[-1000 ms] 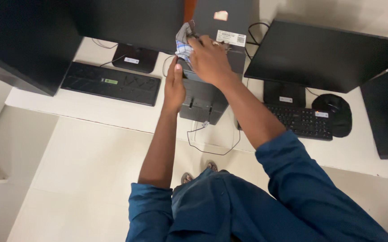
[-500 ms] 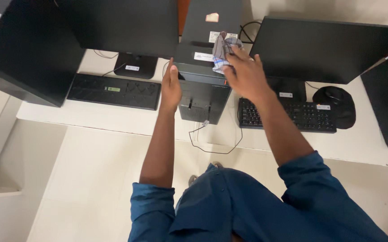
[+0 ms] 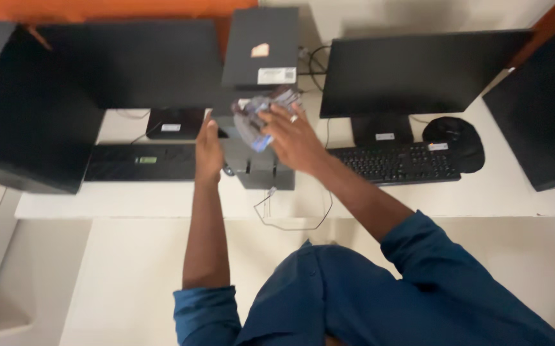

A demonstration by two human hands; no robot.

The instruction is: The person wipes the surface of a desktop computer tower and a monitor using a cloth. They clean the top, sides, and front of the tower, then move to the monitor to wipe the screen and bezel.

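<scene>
A dark computer tower (image 3: 261,51) stands upright on the white desk (image 3: 482,192) between two monitors. My right hand (image 3: 293,138) presses a crumpled grey-blue cloth (image 3: 258,115) against the tower's front face. Flat against the tower's left side rests my left hand (image 3: 209,150), holding nothing. Both sleeves are blue.
A black monitor (image 3: 133,61) and keyboard (image 3: 139,161) are at the left, with another monitor (image 3: 31,125) further left. Right of the tower are a monitor (image 3: 418,67), a keyboard (image 3: 396,163) and a black mouse on its pad (image 3: 457,134). A thin cable (image 3: 290,221) hangs off the desk edge.
My right hand has moved the cloth from the tower's top down onto its front face. The left hand stays on the tower's side. The view has shifted.
</scene>
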